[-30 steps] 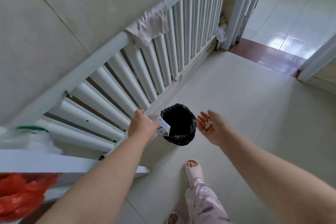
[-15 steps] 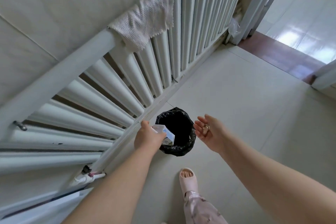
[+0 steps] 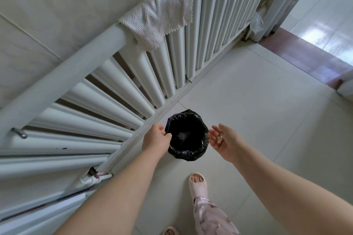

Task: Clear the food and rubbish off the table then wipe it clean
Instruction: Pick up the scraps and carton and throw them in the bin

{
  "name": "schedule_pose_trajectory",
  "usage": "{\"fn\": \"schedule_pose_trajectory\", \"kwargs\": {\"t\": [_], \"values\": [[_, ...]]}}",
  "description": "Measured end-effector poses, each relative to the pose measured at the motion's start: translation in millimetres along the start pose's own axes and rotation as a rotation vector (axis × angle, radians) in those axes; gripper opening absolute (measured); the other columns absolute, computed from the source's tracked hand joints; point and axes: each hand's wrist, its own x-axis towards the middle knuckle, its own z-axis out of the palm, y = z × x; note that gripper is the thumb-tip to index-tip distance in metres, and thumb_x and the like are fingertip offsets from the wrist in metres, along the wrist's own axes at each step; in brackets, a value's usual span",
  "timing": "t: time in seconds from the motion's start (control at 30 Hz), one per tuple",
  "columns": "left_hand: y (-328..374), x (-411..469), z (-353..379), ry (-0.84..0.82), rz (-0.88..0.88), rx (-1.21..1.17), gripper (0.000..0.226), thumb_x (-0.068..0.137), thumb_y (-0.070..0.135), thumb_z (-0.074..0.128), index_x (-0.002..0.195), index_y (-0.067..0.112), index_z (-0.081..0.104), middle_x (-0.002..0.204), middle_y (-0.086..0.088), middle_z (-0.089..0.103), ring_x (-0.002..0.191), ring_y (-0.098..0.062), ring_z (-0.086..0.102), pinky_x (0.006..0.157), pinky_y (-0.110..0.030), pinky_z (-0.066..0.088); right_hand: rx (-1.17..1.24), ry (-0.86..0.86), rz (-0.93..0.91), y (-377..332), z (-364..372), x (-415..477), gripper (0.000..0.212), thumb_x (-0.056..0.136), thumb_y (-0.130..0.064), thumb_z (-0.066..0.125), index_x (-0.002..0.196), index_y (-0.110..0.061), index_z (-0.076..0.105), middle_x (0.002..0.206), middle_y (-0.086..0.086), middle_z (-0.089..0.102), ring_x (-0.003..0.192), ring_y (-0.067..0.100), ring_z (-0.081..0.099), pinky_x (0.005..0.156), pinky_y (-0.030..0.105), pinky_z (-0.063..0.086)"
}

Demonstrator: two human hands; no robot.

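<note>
While the left hand hangs empty, fingers loosely curled, at the black bin, the right hand, fingers relaxed open, carries small scraps.

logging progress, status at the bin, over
left hand empty at bin rim. right hand palm up beside it, scraps in palm. pale item inside bin. opening unobstructed.

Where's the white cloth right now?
In the head view's upper middle, the white cloth drapes over the radiator rail, above the black-lined bin.
</note>
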Motion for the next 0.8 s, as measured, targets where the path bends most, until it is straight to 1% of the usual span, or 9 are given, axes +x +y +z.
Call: {"fn": "schedule_pose_trajectory", "kwargs": {"t": [0.1, 0.4, 0.43, 0.5, 0.53, 0.57, 0.6, 0.63, 0.8], "values": [[1.1, -0.8, -5.4, 0.036, -0.006, -0.016, 0.029, 0.092, 0.02, 0.049, 0.119, 0.02, 0.058, 0.12, 0.001, 0.063, 0.108, -0.021, 0.058, 0.092, -0.032, 0.047, -0.019, 0.003, 0.001, 2.0, 2.2, -0.3, 0.03, 0.1, -0.028, 0.037, 0.082, -0.012, 0.055, 0.074, 0.002, 0.056, 0.062, 0.012, 0.056, 0.056, 0.022, 0.045], [-0.1, 2.0, -3.8, 0.069, -0.026, -0.11, 0.025, 0.092, 0.018, 0.049, 0.113, 0.023, 0.06, 0.114, 0.002, 0.065, 0.101, -0.021, 0.06, 0.085, -0.03, 0.048, -0.034, -0.039, 0.05, 6.0, 17.6, 28.4, 0.037, 0.099, -0.04, 0.032, 0.075, -0.014, 0.042, 0.066, 0.004, 0.036, 0.055, 0.016, 0.036, 0.049, 0.022, 0.034], [-1.1, 3.5, -3.3, 0.073, -0.029, -0.118, 0.024, 0.092, 0.018, 0.049, 0.113, 0.023, 0.061, 0.113, 0.003, 0.065, 0.1, -0.02, 0.06, 0.084, -0.03, 0.048, -0.051, -0.03, 0.057, 6.4, 21.0, 33.7, 0.038, 0.099, -0.041, 0.033, 0.078, -0.012, 0.045, 0.071, 0.006, 0.041, 0.059, 0.017, 0.041, 0.056, 0.023, 0.039], [-3.6, 6.4, -2.6, 0.076, -0.039, -0.13, 0.024, 0.093, 0.018, 0.049, 0.113, 0.023, 0.061, 0.114, 0.003, 0.064, 0.102, -0.02, 0.06, 0.084, -0.029, 0.047, -0.099, -0.017, 0.068, 7.0, 26.9, 43.1, 0.046, 0.095, -0.048, 0.04, 0.104, -0.004, 0.049, 0.091, 0.012, 0.053, 0.079, 0.021, 0.055, 0.088, 0.03, 0.046], [-4.7, 7.3, -2.5, 0.076, -0.043, -0.136, 0.024, 0.093, 0.019, 0.049, 0.113, 0.023, 0.061, 0.115, 0.003, 0.064, 0.102, -0.02, 0.06, 0.084, -0.028, 0.046, -0.128, -0.027, 0.086, 6.5, 29.4, 46.7, 0.058, 0.093, -0.052, 0.042, 0.122, -0.002, 0.045, 0.109, 0.016, 0.054, 0.099, 0.026, 0.057, 0.105, 0.037, 0.038], [-6.0, 8.0, -2.8, 0.076, -0.046, -0.139, 0.024, 0.093, 0.019, 0.049, 0.114, 0.022, 0.061, 0.116, 0.003, 0.064, 0.103, -0.02, 0.059, 0.084, -0.027, 0.045, -0.151, -0.037, 0.114, 5.3, 32.5, 47.8, 0.072, 0.092, -0.055, 0.043, 0.139, -0.001, 0.033, 0.132, 0.019, 0.047, 0.122, 0.031, 0.048, 0.113, 0.041, 0.028], [-7.3, 8.8, -3.0, 0.078, -0.048, -0.14, 0.024, 0.093, 0.019, 0.05, 0.114, 0.022, 0.061, 0.116, 0.002, 0.064, 0.103, -0.021, 0.06, 0.084, -0.027, 0.045, -0.164, -0.045, 0.138, 3.9, 36.3, 47.2, 0.081, 0.092, -0.056, 0.042, 0.147, -0.001, 0.02, 0.148, 0.02, 0.032, 0.136, 0.033, 0.033, 0.116, 0.042, 0.022], [-9.1, 8.7, -3.9, 0.079, -0.055, -0.142, 0.023, 0.093, 0.019, 0.049, 0.114, 0.021, 0.061, 0.116, 0.002, 0.064, 0.103, -0.021, 0.06, 0.085, -0.028, 0.046, -0.175, -0.046, 0.155, 3.6, 39.7, 45.9, 0.086, 0.091, -0.057, 0.042, 0.149, -0.001, 0.012, 0.153, 0.021, 0.021, 0.142, 0.034, 0.023, 0.117, 0.042, 0.02], [-14.6, 6.5, -7.5, 0.09, -0.079, -0.161, 0.023, 0.094, 0.019, 0.049, 0.114, 0.019, 0.06, 0.117, 0.0, 0.065, 0.105, -0.023, 0.06, 0.091, -0.032, 0.048, -0.195, -0.069, 0.145, 1.6, 44.9, 37.1, 0.087, 0.093, -0.056, 0.041, 0.149, 0.001, 0.007, 0.155, 0.021, 0.015, 0.144, 0.032, 0.018, 0.117, 0.041, 0.018]]}}
